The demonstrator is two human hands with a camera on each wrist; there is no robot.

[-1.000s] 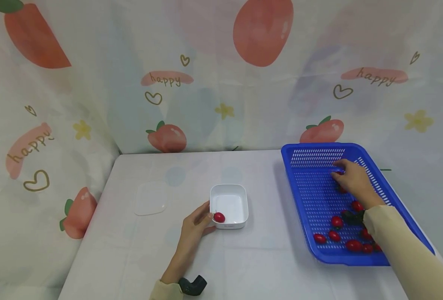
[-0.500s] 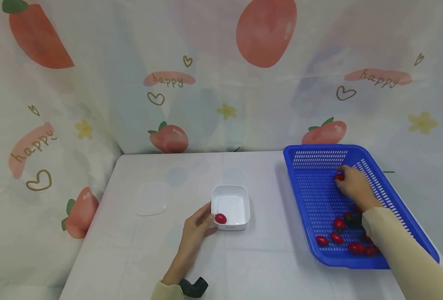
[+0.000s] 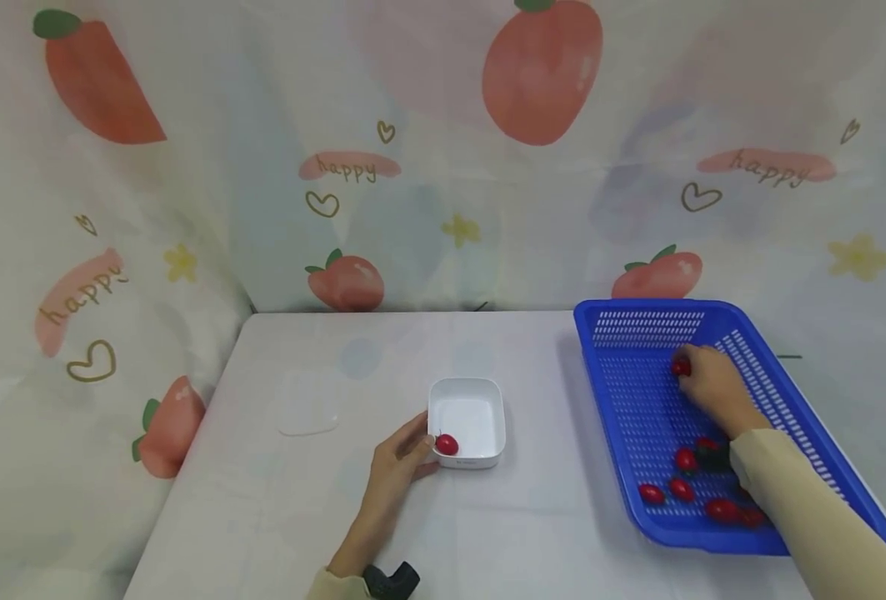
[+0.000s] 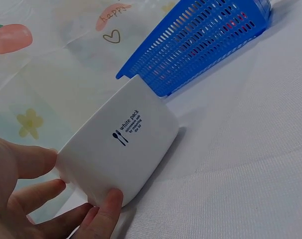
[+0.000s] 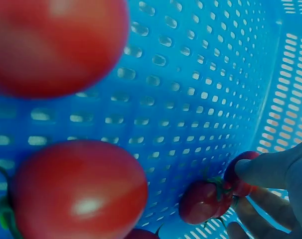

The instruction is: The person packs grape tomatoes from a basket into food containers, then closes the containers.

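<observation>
Tabletop [image 3: 525, 546], basket [image 3: 630, 387] lengthwise front to back

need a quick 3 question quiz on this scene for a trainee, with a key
1. True or false: the left hand touches the white container.
2. Inside the blue basket, the right hand pinches: (a) the white container (b) a red tomato (c) a clear lid
3. In the head view, how many tomatoes show inside the white container?

Key: 1. true 2. b 3. one
</observation>
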